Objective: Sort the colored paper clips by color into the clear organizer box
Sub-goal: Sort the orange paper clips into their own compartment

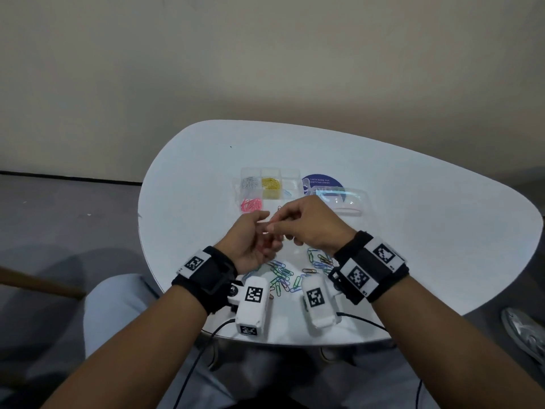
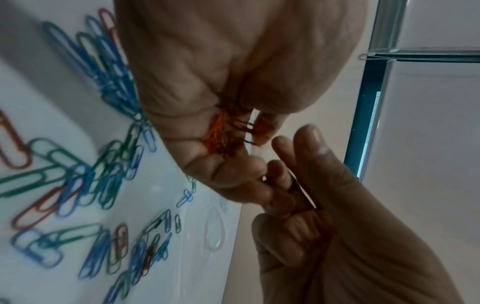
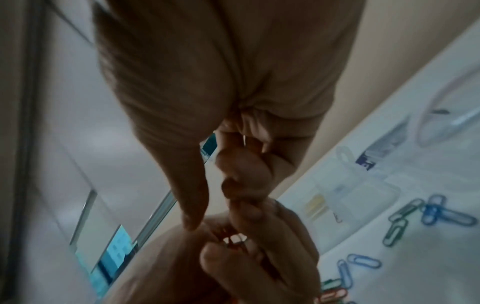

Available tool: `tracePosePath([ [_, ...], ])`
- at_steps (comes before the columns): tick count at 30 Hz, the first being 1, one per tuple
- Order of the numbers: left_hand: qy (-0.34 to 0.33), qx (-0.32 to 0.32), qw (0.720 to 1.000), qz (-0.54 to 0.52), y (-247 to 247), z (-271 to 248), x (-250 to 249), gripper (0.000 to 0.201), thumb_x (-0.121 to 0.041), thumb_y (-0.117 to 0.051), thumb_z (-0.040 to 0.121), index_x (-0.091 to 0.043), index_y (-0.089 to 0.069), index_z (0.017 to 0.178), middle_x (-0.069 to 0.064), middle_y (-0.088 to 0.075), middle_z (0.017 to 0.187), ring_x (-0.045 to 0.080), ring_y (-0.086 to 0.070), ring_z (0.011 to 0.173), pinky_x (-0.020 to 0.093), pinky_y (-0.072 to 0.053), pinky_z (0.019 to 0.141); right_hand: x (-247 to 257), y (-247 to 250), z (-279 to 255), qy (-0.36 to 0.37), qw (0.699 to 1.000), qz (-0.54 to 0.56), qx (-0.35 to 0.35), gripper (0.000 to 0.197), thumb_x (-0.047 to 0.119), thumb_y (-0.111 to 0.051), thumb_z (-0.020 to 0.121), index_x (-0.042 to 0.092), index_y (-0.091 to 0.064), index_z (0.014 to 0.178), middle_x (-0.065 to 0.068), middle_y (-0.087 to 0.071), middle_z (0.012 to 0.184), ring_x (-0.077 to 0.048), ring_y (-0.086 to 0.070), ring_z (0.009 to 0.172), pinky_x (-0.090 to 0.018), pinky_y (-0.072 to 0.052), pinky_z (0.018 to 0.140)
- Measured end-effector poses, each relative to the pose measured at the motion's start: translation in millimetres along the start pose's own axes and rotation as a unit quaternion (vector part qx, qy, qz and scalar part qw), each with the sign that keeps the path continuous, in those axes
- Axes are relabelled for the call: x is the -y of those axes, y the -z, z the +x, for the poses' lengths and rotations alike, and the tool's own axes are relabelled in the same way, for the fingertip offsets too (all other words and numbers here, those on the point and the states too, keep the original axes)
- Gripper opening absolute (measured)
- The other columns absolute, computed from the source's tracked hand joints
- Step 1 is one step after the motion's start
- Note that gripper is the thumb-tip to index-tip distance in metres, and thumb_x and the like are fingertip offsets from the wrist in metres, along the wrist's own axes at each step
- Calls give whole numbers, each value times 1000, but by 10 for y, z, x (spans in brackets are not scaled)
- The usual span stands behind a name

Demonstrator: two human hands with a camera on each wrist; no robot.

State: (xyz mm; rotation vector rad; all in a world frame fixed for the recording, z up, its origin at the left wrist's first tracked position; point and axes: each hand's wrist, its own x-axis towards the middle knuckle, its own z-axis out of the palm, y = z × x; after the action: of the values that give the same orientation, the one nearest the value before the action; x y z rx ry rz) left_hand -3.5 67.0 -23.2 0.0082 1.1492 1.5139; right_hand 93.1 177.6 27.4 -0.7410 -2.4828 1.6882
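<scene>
The clear organizer box (image 1: 290, 175) stands at mid-table and holds silver clips (image 1: 249, 183), yellow clips (image 1: 269, 184) and pink clips (image 1: 251, 204) in separate compartments. A loose pile of blue, green and red paper clips (image 1: 287, 274) lies near the front edge, under my wrists. Both hands meet above the table between pile and box. My left hand (image 1: 261, 230) curls its fingers round a small bunch of red clips (image 2: 221, 135). Fingertip to fingertip with it, my right hand (image 1: 283, 228) pinches at that bunch; the clip in its pinch is mostly hidden.
The box's clear lid (image 1: 343, 200) lies to the right of the box, partly over a round blue sticker (image 1: 321, 181). The white table (image 1: 413, 231) ends just behind my wrists. A shoe (image 1: 525, 332) shows on the floor at the right.
</scene>
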Motion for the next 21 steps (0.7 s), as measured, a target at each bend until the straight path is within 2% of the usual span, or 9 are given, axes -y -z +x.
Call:
tracePosePath([
  [2,17,13,1000,-9,-16,-5,79,32,-26,-41,97,-11,-62,79,2,-52,59,12,-52,48,17,-37,35,-22,-68,-29,16,998,-53,-1,15,18,-82,77,9,-75,87,1,-65,58,-5,-54,47,-18,-42,48],
  [3,21,9,1000,-10,-14,-8,114,29,-24,-41,98,-13,-60,78,0,-48,57,10,-49,45,15,-35,33,-58,-82,-39,25,997,-70,-21,15,22,-82,77,12,-75,86,2,-65,59,-4,-54,49,-18,-43,51],
  [6,30,-42,998,24,80,-53,189,36,-30,-42,100,-19,-40,65,-6,-28,51,7,-24,36,16,-16,29,-251,-94,-127,27,990,-115,-83,8,22,-77,81,14,-76,80,7,-68,67,-4,-57,58,-17,-44,59],
  [8,14,-77,991,113,165,-119,242,41,-36,-43,101,-22,-39,63,-7,-26,49,8,-19,36,15,-12,33,-427,-154,-230,-8,984,-170,-58,9,21,-74,83,14,-77,78,7,-71,70,-4,-62,61,-18,-46,58],
  [11,-22,-106,960,258,267,-233,302,43,-41,-47,100,-20,-45,62,-7,-30,48,10,-20,40,18,-13,39,-629,-288,-350,-57,968,-245,-10,12,25,-76,79,15,-76,72,6,-71,69,-9,-66,67,-26,-53,64],
  [13,-15,-104,970,217,317,-282,301,43,-40,-50,99,-20,-43,63,-7,-28,48,8,-20,39,18,-13,35,-692,-345,-344,-64,963,-263,-6,13,25,-76,79,14,-75,72,3,-72,71,-13,-67,72,-29,-55,70],
  [15,18,-96,991,88,356,-303,279,42,-35,-49,100,-20,-38,63,-7,-28,47,6,-24,35,16,-14,28,-700,-373,-313,-62,959,-276,-9,14,21,-71,81,11,-73,72,1,-72,73,-16,-68,75,-31,-57,74],
  [18,62,-86,992,-70,383,-301,257,39,-28,-46,101,-20,-35,64,-6,-33,47,5,-36,34,14,-20,25,-663,-368,-286,-62,961,-270,-4,14,14,-66,82,9,-72,71,-2,-72,72,-17,-68,75,-33,-58,75],
  [21,60,-90,989,-97,348,-272,264,37,-25,-44,100,-19,-36,64,-5,-42,49,5,-40,35,13,-22,26,-627,-281,-255,-64,968,-240,-40,11,15,-70,81,9,-74,72,1,-72,74,-13,-67,74,-30,-56,73],
])
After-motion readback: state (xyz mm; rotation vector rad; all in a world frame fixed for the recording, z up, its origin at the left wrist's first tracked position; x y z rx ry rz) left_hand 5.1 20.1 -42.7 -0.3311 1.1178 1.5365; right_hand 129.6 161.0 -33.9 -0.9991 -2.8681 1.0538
